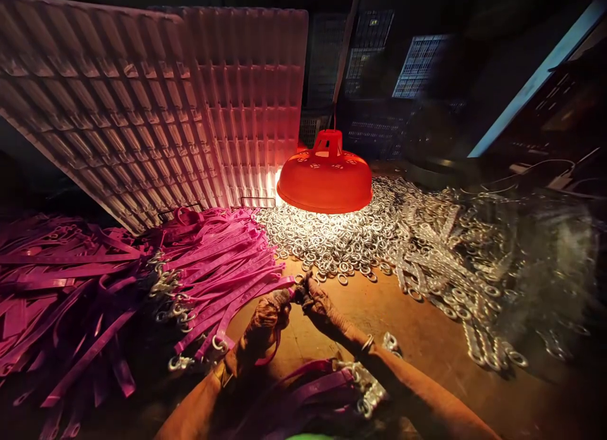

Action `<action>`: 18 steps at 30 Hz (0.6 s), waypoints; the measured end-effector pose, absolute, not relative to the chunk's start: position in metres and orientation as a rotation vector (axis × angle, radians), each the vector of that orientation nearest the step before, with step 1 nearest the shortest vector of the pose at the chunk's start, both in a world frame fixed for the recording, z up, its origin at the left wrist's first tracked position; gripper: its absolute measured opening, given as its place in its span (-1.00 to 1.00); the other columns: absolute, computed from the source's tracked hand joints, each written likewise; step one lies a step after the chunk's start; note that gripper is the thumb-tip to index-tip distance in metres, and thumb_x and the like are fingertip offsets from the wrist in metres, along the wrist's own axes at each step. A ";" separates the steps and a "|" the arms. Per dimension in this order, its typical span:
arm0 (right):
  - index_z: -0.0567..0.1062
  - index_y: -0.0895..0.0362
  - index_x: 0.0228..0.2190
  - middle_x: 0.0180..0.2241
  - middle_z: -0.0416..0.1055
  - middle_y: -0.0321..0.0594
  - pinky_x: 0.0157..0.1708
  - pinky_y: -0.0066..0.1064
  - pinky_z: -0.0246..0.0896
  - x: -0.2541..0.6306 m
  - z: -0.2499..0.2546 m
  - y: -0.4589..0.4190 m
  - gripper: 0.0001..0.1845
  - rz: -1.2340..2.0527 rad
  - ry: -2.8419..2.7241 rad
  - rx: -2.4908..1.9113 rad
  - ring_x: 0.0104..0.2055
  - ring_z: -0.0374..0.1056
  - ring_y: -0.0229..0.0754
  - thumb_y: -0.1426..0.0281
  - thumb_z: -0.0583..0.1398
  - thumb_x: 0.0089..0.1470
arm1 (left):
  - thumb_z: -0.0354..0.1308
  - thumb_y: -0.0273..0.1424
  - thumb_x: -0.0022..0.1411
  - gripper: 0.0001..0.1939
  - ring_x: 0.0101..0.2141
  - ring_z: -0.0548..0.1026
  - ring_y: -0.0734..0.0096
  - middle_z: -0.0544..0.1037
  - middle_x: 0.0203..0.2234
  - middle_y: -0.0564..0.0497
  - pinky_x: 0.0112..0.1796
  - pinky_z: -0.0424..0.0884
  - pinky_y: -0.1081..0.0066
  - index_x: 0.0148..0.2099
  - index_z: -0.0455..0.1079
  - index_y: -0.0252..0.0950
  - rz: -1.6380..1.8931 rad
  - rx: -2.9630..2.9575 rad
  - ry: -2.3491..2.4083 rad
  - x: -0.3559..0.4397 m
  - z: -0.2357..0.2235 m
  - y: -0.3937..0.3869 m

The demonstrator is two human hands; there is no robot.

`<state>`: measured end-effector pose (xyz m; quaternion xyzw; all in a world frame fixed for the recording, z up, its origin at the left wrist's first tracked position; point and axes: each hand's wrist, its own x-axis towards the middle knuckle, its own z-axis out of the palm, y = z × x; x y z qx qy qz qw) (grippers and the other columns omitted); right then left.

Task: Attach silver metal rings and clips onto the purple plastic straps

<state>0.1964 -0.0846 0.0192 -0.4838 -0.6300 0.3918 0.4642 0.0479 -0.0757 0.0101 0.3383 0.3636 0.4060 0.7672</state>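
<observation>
Pinched together at fingertips: left hand (265,323) and right hand (322,307), both closed on one pink plastic strap (246,301) and a small metal ring at its end, just above worn wooden tabletop (393,313). Left: heap of pink straps (213,256). Beyond: glittering pile of silver metal rings (351,238) under low red dome lamp (325,174). Behind: ribbed white plastic panels (156,111) leaning; room dark, stacked crates (379,61) dimly visible.

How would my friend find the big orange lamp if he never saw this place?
Look at the wooden table, then at the shiny pile of metal rings at its back. The lamp hangs low right over that pile. It is the only round orange dome, and it glows underneath.
</observation>
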 end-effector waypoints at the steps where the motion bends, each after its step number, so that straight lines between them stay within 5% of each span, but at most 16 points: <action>1: 0.32 0.12 -0.32 -0.51 0.15 -0.34 -0.54 -0.47 0.05 0.198 0.024 -0.086 -0.84 1.016 -1.535 -1.210 -0.51 0.00 -0.30 0.35 -0.01 0.06 | 0.28 -0.11 -0.05 -0.61 -0.66 0.08 0.70 0.19 -0.66 0.19 -0.62 -0.04 0.57 -0.43 0.27 -0.33 0.863 0.820 0.800 0.048 0.014 -0.077; 6: 0.24 0.08 -0.48 -0.53 0.16 -0.32 -0.62 -0.47 -0.06 0.202 0.040 -0.084 -0.78 1.114 -1.591 -1.239 -0.54 -0.04 -0.31 0.19 0.05 0.01 | 0.21 -0.10 0.04 -0.59 -0.66 -0.01 0.69 0.13 -0.71 0.20 -0.62 -0.14 0.51 -0.52 0.24 -0.34 0.793 1.134 0.806 0.048 0.032 -0.083; 10: 0.20 0.09 -0.49 -0.53 0.15 -0.32 -0.54 -0.46 0.03 0.204 0.049 -0.084 -0.71 1.057 -1.645 -1.242 -0.51 0.00 -0.30 0.14 0.02 0.08 | 0.10 0.02 0.06 -0.52 -0.69 0.14 0.64 0.29 -0.69 0.10 -0.65 -0.03 0.51 -0.47 0.31 -0.36 0.712 1.210 0.950 0.046 0.045 -0.091; 18: 0.23 0.15 -0.14 -0.57 0.25 -0.37 -0.61 -0.50 -0.07 0.207 0.081 -0.151 -0.73 1.028 -2.109 -1.226 -0.62 0.07 -0.35 0.26 0.07 0.20 | 0.24 -0.15 -0.11 -0.66 -0.75 -0.07 0.69 0.06 -0.81 0.26 -0.68 -0.22 0.48 -0.59 0.28 -0.31 0.493 0.977 1.009 0.028 0.097 -0.113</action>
